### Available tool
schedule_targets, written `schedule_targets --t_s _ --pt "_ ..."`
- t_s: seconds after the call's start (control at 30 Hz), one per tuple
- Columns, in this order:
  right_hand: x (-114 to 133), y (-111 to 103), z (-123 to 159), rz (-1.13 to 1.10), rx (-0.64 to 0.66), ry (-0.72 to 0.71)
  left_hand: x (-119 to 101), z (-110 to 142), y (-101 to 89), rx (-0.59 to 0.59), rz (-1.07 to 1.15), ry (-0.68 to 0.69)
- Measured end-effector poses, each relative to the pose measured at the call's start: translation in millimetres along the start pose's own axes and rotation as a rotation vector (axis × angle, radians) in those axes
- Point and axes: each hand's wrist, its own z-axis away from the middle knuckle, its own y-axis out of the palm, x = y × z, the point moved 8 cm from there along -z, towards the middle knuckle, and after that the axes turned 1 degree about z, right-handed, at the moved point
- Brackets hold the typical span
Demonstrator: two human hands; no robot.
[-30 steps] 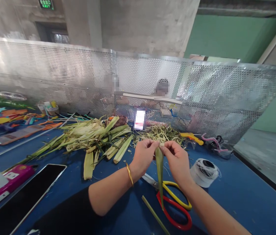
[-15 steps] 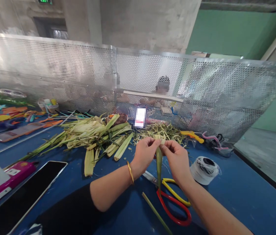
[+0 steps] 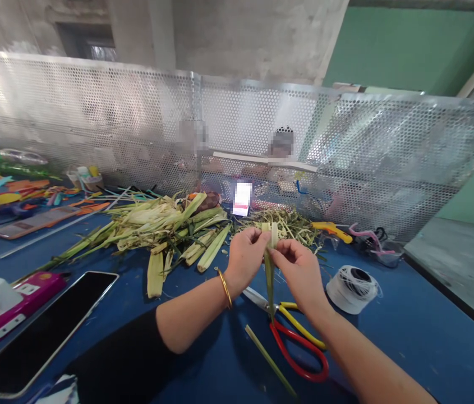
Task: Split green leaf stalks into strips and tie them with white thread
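My left hand and my right hand meet above the blue table, both pinched on the top of a long green leaf strip. The strip hangs down between them, its pale upper end folded at my fingertips. A gold bangle sits on my left wrist. Under my hands lie scissors with red and yellow handles, and a loose green strip lies beside them.
A pile of green and pale leaves and shredded bits lie behind my hands. A white thread spool stands to the right, a dark tablet and pink box to the left. Two people sit behind the perforated metal screen.
My hands have stayed pinched on the strip and risen slightly, folding its pale top end upward. The camera has tilted a little.
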Motion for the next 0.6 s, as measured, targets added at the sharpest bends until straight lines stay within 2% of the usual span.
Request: schedule_targets --t_s 0.13,0.33,0.6 --pt "1 -2 1 0.123 -0.007 -0.024 1 0 -1.2 -0.02 -0.042 0.017" --pt "3 -11 2 0.128 -0.098 -0.049 2 7 9.2 0.06 0.042 -0.028" --pt "26 -15 12 0.231 -0.196 -0.251 7 2 3.0 0.001 0.162 -0.109"
